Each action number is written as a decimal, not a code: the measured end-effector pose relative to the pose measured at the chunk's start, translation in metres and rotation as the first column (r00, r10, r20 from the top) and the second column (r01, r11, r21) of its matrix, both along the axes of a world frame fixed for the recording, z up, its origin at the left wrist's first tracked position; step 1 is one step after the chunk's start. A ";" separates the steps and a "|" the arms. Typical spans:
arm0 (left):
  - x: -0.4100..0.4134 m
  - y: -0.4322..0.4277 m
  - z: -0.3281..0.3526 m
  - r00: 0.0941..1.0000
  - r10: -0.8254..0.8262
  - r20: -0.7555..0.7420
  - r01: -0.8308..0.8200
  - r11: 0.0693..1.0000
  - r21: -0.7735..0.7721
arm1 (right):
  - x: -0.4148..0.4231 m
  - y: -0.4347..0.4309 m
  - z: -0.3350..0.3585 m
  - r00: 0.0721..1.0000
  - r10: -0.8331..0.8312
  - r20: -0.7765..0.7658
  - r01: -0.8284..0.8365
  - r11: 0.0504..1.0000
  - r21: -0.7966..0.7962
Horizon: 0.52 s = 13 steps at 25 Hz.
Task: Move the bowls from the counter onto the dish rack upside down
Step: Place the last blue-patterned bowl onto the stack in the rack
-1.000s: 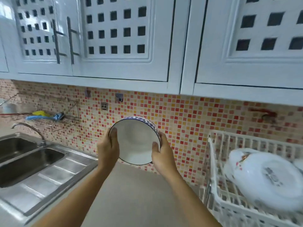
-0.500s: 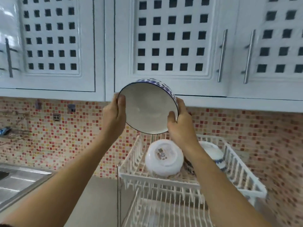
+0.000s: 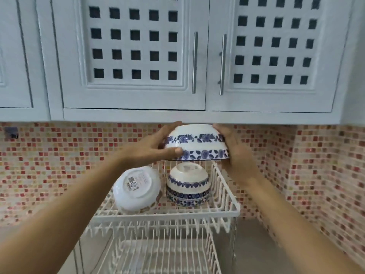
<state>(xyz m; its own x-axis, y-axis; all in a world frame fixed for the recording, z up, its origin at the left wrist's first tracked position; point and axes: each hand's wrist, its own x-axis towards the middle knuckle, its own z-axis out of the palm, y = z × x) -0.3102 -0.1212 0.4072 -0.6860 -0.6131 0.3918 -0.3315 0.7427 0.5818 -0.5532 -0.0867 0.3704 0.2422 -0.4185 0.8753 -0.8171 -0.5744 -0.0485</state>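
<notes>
Bowl in hand: blue-flowered bowl (image 3: 196, 144), centre of frame, turned rim down and base up, held level in the air above the top tier of the dish rack (image 3: 225, 211).
Left hand (image 3: 152, 148): grip closed on the bowl's left wall, thumb on the lower band, fingers reaching over the upper edge.
Right hand (image 3: 235, 153): grip closed on the bowl's right wall, palm against the side; its fingers are mostly hidden behind the bowl.
Why two hands: opposite-side hold keeps the wide bowl level while inverted; judged a steadying hold for setting down, not for carrying.
Why inverted: task asks for upside down; rim down lets water drain through the wires.
Rack contents: white bowl (image 3: 136, 187) at left, base toward camera, tilted against the wires; stack of patterned bowls (image 3: 187, 184) at right, upside down. The two sit just beside each other.
Free space: little open wire shows on the top tier; the held bowl hangs directly over the stack, apart from it.
Likely placement (judgement): lowering onto the stack, or nesting over it.
Risk: rim knocking the stack; cupboards (image 3: 138, 56) close overhead limit lifting room.
Lower tier (image 3: 158, 254): bottom of frame, no bowls visible.
</notes>
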 end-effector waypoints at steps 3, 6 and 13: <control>-0.012 -0.002 -0.005 0.998 -0.050 0.037 0.047 0.995 0.086 | -0.011 -0.005 -0.008 0.997 0.019 -0.077 -0.019 1.000 -0.011; -0.011 -0.009 -0.021 0.997 -0.019 0.075 0.012 0.995 0.101 | -0.019 -0.015 -0.015 0.989 0.043 -0.139 -0.028 0.994 0.109; -0.018 -0.023 -0.056 0.964 0.198 0.177 -0.165 0.968 -0.189 | -0.030 -0.014 -0.032 0.953 0.203 -0.224 -0.012 0.766 0.643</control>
<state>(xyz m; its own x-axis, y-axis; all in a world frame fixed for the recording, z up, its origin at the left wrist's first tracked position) -0.3282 -0.1444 0.3509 -0.6423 -0.6698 0.3727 -0.5632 0.7422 0.3632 -0.5830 -0.1010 0.3383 0.5005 -0.8053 0.3177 -0.7865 -0.5763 -0.2219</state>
